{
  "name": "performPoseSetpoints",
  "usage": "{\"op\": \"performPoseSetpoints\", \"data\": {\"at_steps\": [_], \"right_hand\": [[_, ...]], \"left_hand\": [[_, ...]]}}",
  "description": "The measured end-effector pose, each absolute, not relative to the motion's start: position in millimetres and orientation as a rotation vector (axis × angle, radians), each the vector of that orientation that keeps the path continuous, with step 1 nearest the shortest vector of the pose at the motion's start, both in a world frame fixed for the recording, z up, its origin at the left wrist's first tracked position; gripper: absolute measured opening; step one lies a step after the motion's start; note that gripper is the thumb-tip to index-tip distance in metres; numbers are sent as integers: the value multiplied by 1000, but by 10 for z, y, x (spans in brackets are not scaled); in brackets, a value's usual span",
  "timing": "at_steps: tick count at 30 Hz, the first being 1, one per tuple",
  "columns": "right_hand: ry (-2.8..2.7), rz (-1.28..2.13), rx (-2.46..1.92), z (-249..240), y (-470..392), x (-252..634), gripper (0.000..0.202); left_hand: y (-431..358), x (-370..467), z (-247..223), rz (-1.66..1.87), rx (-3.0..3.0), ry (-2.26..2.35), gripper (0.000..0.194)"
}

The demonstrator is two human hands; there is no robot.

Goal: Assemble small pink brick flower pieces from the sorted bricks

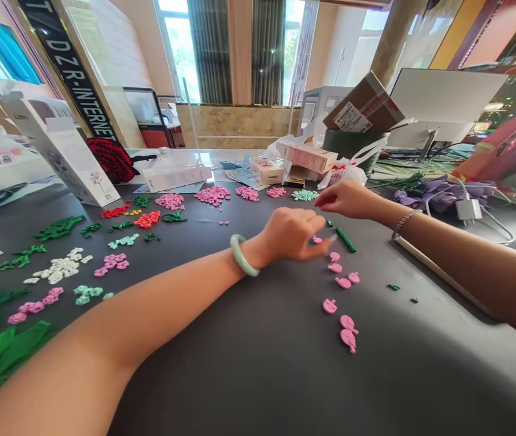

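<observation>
My left hand, with a pale green bangle at the wrist, hovers over the middle of the dark table; its fingers are bent and blurred, and nothing can be made out in them. Just beyond it, my right hand reaches over the table beside a mint-green pile, fingers curled downward, their tips partly hidden. Pink round pieces run in a loose line toward me below the hands. A dark green stick lies right of my left hand's fingertips. Small green bits lie farther right.
Piles of pink, white, red and green pieces spread across the left side. A tall white box stands at the back left. Small boxes, plastic bags, a monitor and cables line the back and right.
</observation>
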State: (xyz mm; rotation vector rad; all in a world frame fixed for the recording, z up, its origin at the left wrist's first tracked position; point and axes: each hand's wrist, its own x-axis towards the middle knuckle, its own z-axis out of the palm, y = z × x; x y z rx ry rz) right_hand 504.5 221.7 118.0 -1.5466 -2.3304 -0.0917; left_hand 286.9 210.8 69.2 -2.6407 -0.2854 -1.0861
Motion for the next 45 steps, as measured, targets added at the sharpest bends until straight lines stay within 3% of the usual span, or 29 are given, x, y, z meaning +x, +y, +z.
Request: {"op": "performPoseSetpoints", "data": {"at_steps": [4, 9, 17, 27, 32, 45], "right_hand": [[-2330, -76, -1549, 1221, 2664, 4825, 18], [-2367, 193, -1488, 1214, 3048, 4207, 27], [-2451, -61, -1477, 1016, 3472, 3685, 26], [-2580, -91, -1259, 897, 3584, 3254, 32], [-2636, -98, -1209, 893, 3617, 2996, 30], [-2688, -110, -1167, 884, 3554, 3034, 24]], "left_hand": [[1994, 2909, 676, -907, -2569, 12, 46], [1951, 2922, 702, -903, -2460, 174, 46], [2038, 2975, 612, -943, -2482, 189, 50], [1652, 2843, 887, -623, -2442, 221, 54], [1614, 2822, 951, -614, -2374, 275, 62], [1718, 2849, 885, -705, -2270, 192, 49]]}}
